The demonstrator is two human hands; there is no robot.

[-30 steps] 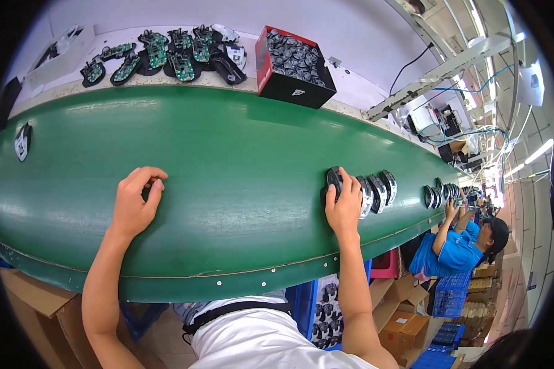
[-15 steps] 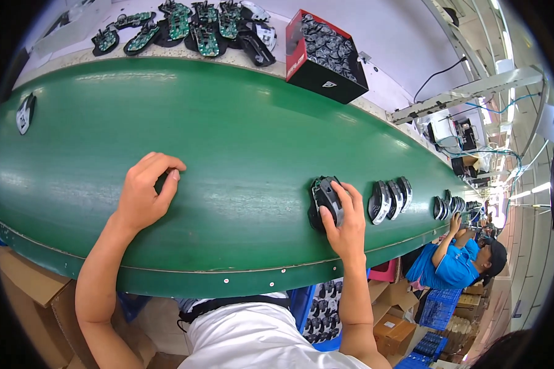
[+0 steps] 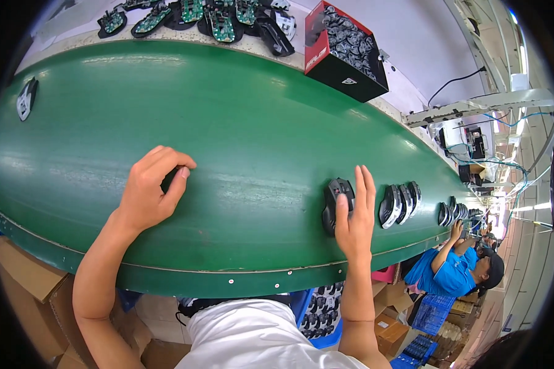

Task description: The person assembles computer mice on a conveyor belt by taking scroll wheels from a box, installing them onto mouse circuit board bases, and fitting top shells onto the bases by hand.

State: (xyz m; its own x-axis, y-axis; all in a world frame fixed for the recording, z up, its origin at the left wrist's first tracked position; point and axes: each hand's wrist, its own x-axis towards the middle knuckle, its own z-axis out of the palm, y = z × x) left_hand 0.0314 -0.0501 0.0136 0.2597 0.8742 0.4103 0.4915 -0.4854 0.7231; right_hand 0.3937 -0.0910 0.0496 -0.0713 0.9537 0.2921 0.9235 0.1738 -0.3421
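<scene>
A black computer mouse (image 3: 329, 212) rests on the green belt, right of centre. Beside it is my right hand (image 3: 356, 222), its fingers stretched out straight and the thumb over the mouse's right edge. My left hand (image 3: 152, 187) hovers over or rests on the belt further left, fingers curled toward the thumb. Something dark shows between that thumb and forefinger, too hidden to name. To the right of my right hand stand several black-and-silver mouse shells (image 3: 401, 204) in a row.
Green circuit boards on black bases (image 3: 223, 24) line the far ledge, next to a red-and-black box (image 3: 345, 80) of small dark parts. A lone mouse shell (image 3: 26, 99) lies far left on the belt (image 3: 246, 129). At right a co-worker in blue (image 3: 449, 270) reaches over more shells.
My right hand has loosened from around the mouse and its fingers have straightened. The left hand keeps its curled pose. The whole view has shifted slightly.
</scene>
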